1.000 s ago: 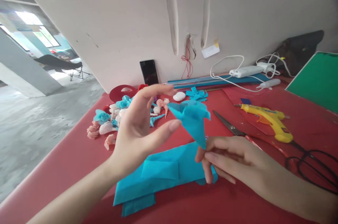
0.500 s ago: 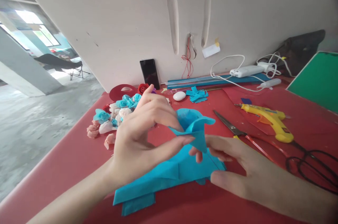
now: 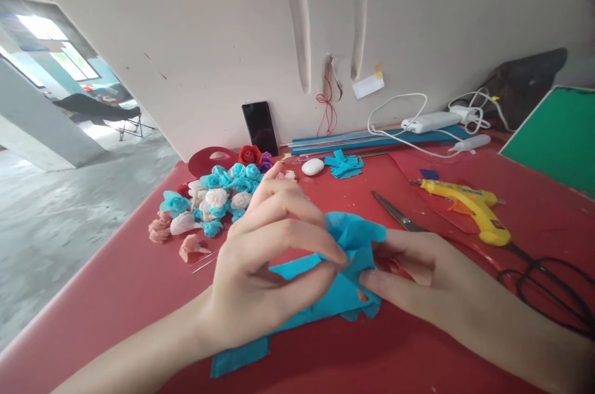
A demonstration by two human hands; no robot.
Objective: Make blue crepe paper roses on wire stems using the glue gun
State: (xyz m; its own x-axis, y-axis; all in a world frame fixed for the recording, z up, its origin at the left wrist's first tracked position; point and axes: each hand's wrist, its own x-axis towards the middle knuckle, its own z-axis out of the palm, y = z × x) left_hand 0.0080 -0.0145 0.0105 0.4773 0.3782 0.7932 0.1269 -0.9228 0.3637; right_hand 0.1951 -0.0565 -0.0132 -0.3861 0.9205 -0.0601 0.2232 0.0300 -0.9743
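Observation:
Both hands hold a piece of blue crepe paper [image 3: 356,233], rolled and folded into a loose petal shape, above the table. My left hand [image 3: 279,258] pinches its near edge between thumb and index finger, with the other fingers raised. My right hand [image 3: 413,267] grips its right side, thumb in front and fingers partly hidden behind. Under the hands lies a folded blue crepe sheet [image 3: 325,302], with a smaller blue strip [image 3: 240,357] at its lower left.
Several paper roses [image 3: 216,197] are heaped at left. Scissors [image 3: 395,211] and a yellow glue gun [image 3: 469,205] lie at right. A phone [image 3: 260,127] leans on the wall. Blue strips [image 3: 344,163] and a white oval object [image 3: 313,166] lie behind.
My right thumb has closed onto the paper's right side. My left hand has moved slightly right and down, now pinching the near edge. The paper sits a little lower and the view has shifted slightly.

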